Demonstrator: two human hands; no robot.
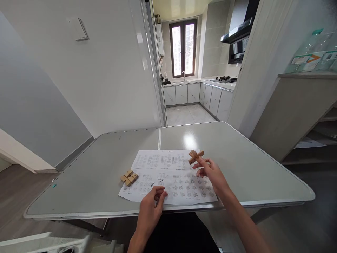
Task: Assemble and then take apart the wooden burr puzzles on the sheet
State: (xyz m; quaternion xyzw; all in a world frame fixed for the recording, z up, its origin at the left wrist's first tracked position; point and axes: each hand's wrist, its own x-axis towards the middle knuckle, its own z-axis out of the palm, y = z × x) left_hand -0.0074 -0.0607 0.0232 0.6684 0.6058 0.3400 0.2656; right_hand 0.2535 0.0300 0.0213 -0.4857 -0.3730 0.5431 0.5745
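Observation:
My left hand (153,203) rests at the front edge of a printed paper sheet (168,179), fingers loosely curled, thumb a little apart, nothing visible in it. My right hand (210,172) reaches over the sheet's right side with its fingers apart. Its foremost finger touches, or nearly touches, a cross-shaped wooden interlocking puzzle (195,157) at the sheet's far right corner. Whether any finger grips the puzzle from below is hidden. Another wooden block puzzle (129,177), squarish with notched blocks, lies across the sheet's left edge. Rows of small assembly drawings cover the paper.
The grey table (89,175) has a metal rim and a seam down the middle. A small green scrap (54,185) lies at its left. Beyond it are a wall and a kitchen doorway. Large plastic bottles (308,52) stand on a cabinet at right. A white chair (47,242) is at lower left.

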